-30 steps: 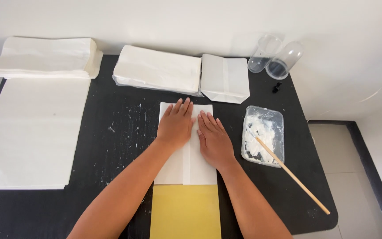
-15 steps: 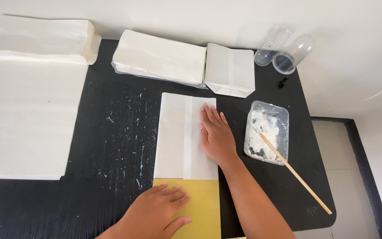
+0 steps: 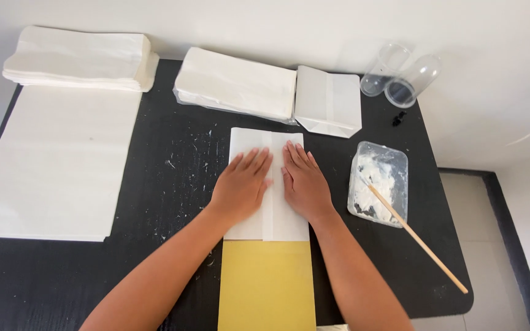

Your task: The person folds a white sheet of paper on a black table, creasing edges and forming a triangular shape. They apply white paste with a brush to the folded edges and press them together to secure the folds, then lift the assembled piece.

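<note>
You are pressing your left hand [image 3: 240, 187] flat, palm down with fingers stretched and close together, on the left half of a white folded rectangular paper sheet [image 3: 267, 184], and you are laying your right hand [image 3: 303, 184] the same way on its right half; neither hand is gripping anything, both are lying open on the paper, fingertips pointing away from you, forearms angling in from the bottom edge. To the right, a clear rectangular plastic tub [image 3: 380, 182] is holding white paste, and a thin wooden stick [image 3: 417, 239] is resting in it, its free end slanting out toward the near right over the black speckled tabletop [image 3: 173, 178]. Two clear plastic cups [image 3: 400, 78] are lying on their sides at the far right. The white sheet is lying at the table's middle, its long axis running away from you, its near end meeting a yellow rectangular card [image 3: 267, 285]
</note>
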